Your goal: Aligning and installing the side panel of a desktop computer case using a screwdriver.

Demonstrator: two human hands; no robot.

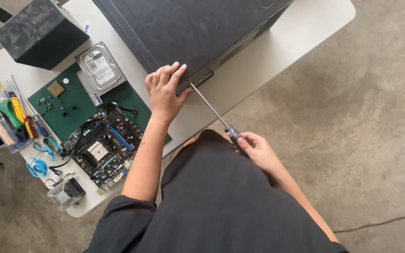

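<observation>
A large black metal computer case (188, 28) lies flat on the white table (305, 28), steadied while a long screwdriver works at its near edge.

The left hand (164, 91) lies spread and pressed on the case's near corner; the right hand (255, 147) is wrapped around the dark handle of the slim steel-shafted screwdriver (211, 108), whose tip meets the rear panel beside those fingers. Held so far back and at a slant, the tip could slip and jab the left fingers or round off the screw.
</observation>
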